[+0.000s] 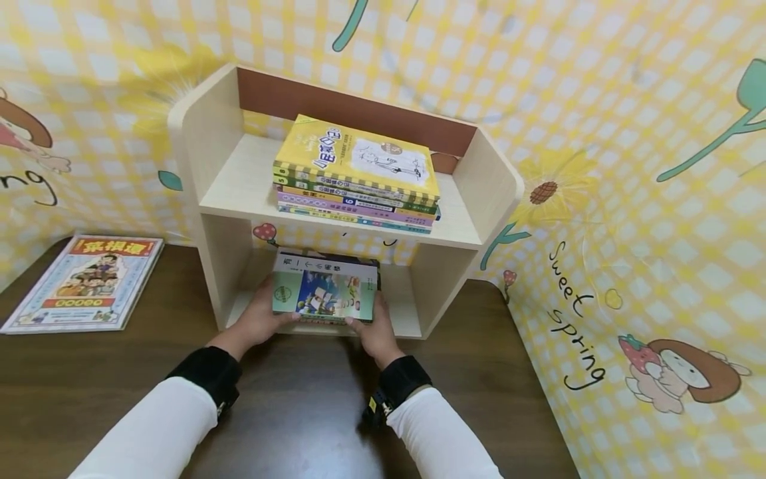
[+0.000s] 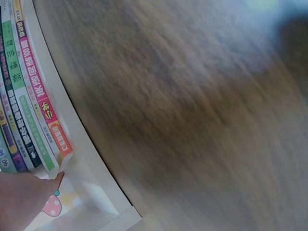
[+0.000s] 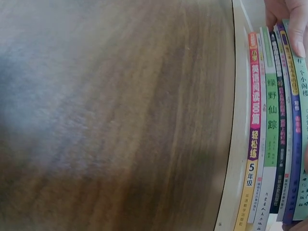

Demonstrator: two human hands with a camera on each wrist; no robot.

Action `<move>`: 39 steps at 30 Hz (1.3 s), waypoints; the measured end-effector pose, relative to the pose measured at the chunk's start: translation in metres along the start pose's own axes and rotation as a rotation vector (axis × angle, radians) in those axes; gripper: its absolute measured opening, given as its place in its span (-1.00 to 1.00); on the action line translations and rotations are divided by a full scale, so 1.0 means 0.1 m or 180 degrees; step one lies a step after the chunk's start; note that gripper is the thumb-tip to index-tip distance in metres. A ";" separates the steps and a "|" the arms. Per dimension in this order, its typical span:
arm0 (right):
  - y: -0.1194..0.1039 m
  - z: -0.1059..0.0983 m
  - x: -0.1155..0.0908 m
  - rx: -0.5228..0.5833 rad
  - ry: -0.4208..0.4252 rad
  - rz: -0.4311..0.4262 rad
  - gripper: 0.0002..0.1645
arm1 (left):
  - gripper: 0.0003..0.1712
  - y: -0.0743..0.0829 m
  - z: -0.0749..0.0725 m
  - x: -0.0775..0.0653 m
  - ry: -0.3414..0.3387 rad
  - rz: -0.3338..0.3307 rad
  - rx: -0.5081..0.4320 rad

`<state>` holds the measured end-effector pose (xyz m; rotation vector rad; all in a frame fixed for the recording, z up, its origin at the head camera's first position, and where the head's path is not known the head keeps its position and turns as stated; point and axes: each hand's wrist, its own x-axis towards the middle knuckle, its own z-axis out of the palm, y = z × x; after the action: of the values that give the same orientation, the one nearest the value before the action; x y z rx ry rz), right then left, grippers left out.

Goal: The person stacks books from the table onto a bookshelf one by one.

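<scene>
A stack of books [image 1: 326,287] lies flat on the lower shelf, its top cover grey and green with a colourful picture. My left hand [image 1: 263,318] grips the stack's left end, thumb on the top cover's front edge. At the opposite end my right hand [image 1: 376,331] holds it the same way. The left wrist view shows the spines [image 2: 31,91] lying close over the shelf board, with the left hand [image 2: 21,199] at their end. From the right wrist, a pink and yellow spine [image 3: 252,96] shows lowest in the stack.
The two-tier wooden bookshelf [image 1: 218,266] stands against a yellow checked wall cloth. Its upper shelf carries another stack of books [image 1: 359,166], yellow on top. A magazine-like book [image 1: 90,283] lies on the brown table [image 1: 287,412] at left.
</scene>
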<state>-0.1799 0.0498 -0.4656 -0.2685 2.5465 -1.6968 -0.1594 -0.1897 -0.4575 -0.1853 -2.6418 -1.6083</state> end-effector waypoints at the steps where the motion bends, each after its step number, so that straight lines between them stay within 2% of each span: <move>1: 0.00 0.01 0.01 -0.0006 -0.0009 -0.0004 0.03 | 0.13 -0.01 0.00 0.00 -0.0002 -0.0053 0.0025; 6: 0.00 0.04 0.03 -0.0006 -0.0058 0.0029 0.02 | 0.13 -0.02 0.00 0.01 -0.0038 -0.0287 0.0131; 10: -0.01 0.06 0.05 -0.0050 -0.0032 0.0054 0.01 | 0.11 0.00 -0.01 0.02 -0.0035 -0.0335 0.0173; 17: -0.02 0.05 0.06 -0.0081 -0.0025 -0.0090 -0.01 | 0.07 0.00 -0.01 0.02 0.0084 -0.0134 0.0179; 19: -0.02 0.03 0.05 -0.0105 -0.0052 -0.0111 0.01 | 0.09 -0.01 -0.02 0.01 0.0097 -0.0036 0.0169; 22: 0.00 0.00 0.04 -0.0181 -0.0088 -0.0144 0.04 | 0.14 -0.04 -0.03 -0.01 0.0081 0.0003 0.0271; 28: 0.02 -0.03 0.02 -0.0484 -0.0016 -0.0065 0.01 | 0.08 -0.05 -0.02 -0.03 0.0017 -0.0227 0.0707; 31: 0.03 -0.02 0.02 -0.0660 0.0091 0.0016 -0.03 | 0.04 -0.02 -0.01 -0.04 0.0018 -0.0299 0.0801; 37: 0.04 -0.01 0.01 -0.0723 0.0225 0.0194 -0.03 | -0.04 0.01 0.01 -0.05 0.0057 -0.0370 0.0956; 39: 0.05 -0.01 0.01 -0.0723 0.0256 0.0178 -0.03 | -0.06 0.02 0.01 -0.05 0.0074 -0.0376 0.0980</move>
<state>-0.1816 0.0519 -0.4697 -0.1419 2.7794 -1.4277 -0.1545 -0.1879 -0.4571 0.0016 -2.8836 -1.1966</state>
